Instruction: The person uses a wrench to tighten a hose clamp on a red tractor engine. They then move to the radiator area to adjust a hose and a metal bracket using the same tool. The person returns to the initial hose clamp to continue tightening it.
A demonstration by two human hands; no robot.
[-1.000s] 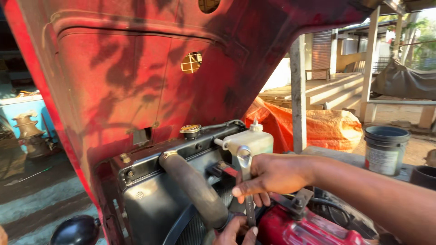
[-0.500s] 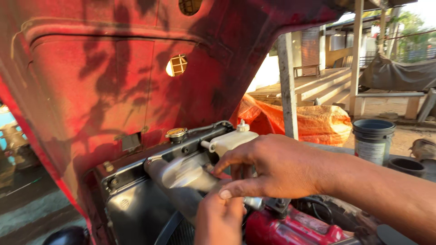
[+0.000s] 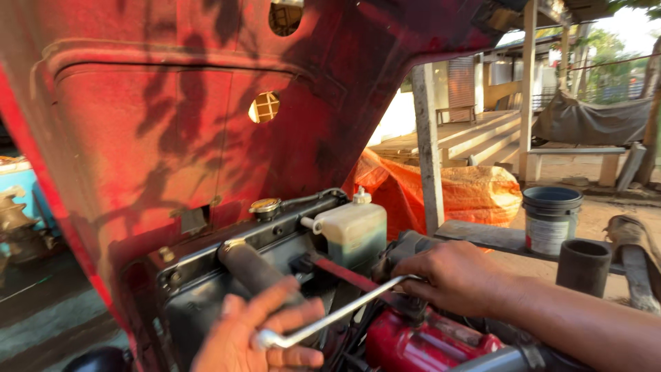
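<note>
A long metal wrench (image 3: 330,313) lies slanted across the engine bay under a raised red hood (image 3: 206,124). My left hand (image 3: 258,337) grips its lower end near the black radiator hose (image 3: 251,269). My right hand (image 3: 451,275) holds the upper bent end down over a fitting above the red engine part (image 3: 420,344). A white coolant tank (image 3: 351,231) stands just behind the wrench, next to the brass radiator cap (image 3: 265,205).
An orange tarp-covered heap (image 3: 468,193) lies behind the engine. A grey wooden post (image 3: 428,148) stands beside it. A paint bucket (image 3: 551,220) and a dark pipe section (image 3: 583,265) sit on a bench at right. A blue container (image 3: 21,186) is at far left.
My hands have moved apart along the wrench: the left now holds its lower end, the right its upper end. The view has shifted slightly, showing more of the wrench.
</note>
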